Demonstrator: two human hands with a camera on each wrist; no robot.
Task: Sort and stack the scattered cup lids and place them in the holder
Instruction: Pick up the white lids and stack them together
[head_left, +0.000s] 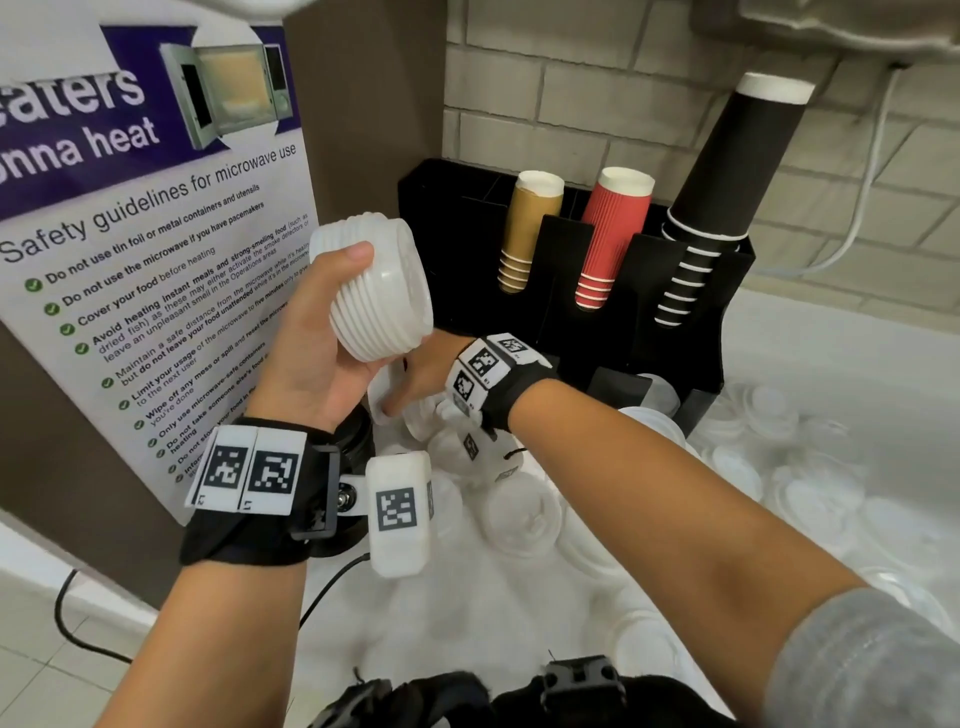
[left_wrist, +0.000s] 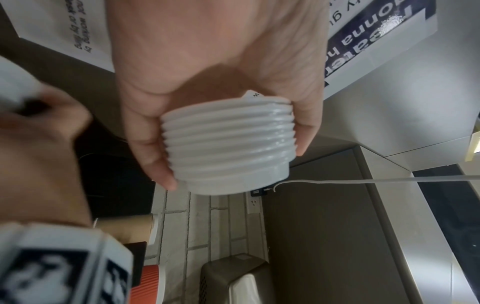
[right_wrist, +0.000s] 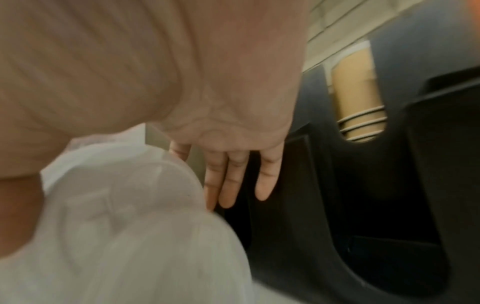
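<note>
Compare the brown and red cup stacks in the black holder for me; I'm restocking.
The brown paper cup stack has smooth walls; the red paper cup stack is ribbed. The brown stack looks narrower than the red one. Brown stands to the left of red. Both sit upside down in slots of the black plastic holder, with white rims.

A pale desk (head_left: 831, 364) runs along the brick wall. On it stands a black cup holder (head_left: 727, 332) with tan, red and black cups in its slots. Loose white lids (head_left: 524, 514) lie scattered in front of the holder and to its right, some overlapping.
</note>
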